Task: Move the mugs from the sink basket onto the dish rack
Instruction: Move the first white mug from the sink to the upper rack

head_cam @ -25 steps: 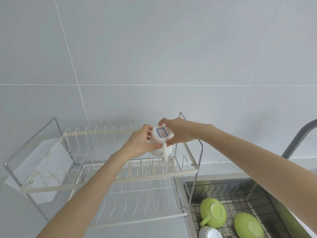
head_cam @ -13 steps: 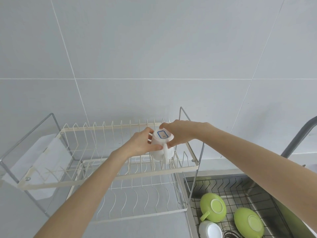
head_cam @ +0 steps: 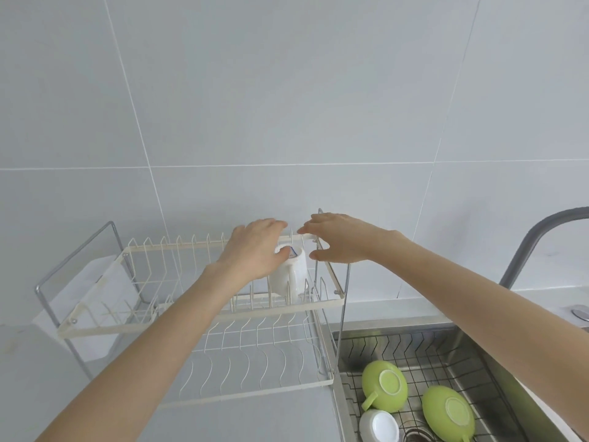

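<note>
A white mug stands upside down at the right end of the upper tier of the cream wire dish rack, its handle facing me. My left hand lies over the mug's left side with the fingers stretched out and the thumb touching its base. To the right of the mug, my right hand hovers apart from it with fingers spread. In the sink basket at lower right, two green mugs and a second white mug lie upside down.
The rack's lower tier holds nothing. A grey faucet arches over the sink at the right. A white panel sits at the rack's left end. The tiled wall stands close behind the rack.
Both hands lowered the white mug onto the upper tier. The right hand has let go and drawn off to the right; the left hand's grip has loosened.
</note>
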The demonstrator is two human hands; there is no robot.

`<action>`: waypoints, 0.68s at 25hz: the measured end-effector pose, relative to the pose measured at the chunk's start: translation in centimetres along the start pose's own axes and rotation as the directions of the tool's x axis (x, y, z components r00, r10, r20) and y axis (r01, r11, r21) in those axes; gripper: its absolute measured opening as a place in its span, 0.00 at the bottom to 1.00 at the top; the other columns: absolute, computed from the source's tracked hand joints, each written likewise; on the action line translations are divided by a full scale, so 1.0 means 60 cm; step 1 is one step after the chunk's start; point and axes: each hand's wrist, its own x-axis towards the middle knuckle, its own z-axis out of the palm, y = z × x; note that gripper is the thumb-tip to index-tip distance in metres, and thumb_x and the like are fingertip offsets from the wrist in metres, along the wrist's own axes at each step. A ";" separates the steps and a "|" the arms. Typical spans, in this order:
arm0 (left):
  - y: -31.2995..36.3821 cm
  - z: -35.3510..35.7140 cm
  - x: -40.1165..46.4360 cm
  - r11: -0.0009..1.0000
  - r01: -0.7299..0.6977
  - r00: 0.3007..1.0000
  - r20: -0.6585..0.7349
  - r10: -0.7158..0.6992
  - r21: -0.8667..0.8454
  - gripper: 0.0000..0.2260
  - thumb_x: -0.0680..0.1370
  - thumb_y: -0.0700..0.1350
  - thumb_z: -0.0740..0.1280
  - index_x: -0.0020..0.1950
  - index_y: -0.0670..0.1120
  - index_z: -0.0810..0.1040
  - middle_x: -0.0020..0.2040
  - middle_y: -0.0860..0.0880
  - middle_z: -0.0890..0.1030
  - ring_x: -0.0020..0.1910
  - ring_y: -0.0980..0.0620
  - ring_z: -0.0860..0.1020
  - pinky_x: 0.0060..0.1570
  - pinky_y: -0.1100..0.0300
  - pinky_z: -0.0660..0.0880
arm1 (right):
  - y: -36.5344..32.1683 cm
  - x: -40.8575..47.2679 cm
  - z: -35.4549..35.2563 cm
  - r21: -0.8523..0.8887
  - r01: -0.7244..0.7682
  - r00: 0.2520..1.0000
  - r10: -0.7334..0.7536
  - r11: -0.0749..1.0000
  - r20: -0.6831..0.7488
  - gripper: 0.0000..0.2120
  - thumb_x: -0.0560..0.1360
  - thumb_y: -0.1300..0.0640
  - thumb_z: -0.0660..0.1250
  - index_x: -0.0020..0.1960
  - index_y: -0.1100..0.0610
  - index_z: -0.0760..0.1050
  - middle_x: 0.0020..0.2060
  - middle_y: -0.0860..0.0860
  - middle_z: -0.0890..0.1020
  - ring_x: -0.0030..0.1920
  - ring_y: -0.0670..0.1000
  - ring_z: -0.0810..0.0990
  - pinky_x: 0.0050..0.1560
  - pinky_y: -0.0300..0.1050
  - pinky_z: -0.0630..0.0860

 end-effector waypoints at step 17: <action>0.222 0.042 -0.084 0.996 -0.091 0.991 -0.099 0.091 0.008 0.29 0.79 0.52 0.54 0.75 0.47 0.46 0.78 0.46 0.46 0.77 0.46 0.42 0.75 0.51 0.44 | 0.107 -0.245 0.103 0.090 -0.135 0.979 0.146 0.987 -0.139 0.33 0.77 0.50 0.60 0.75 0.51 0.45 0.77 0.51 0.45 0.77 0.50 0.42 0.76 0.46 0.45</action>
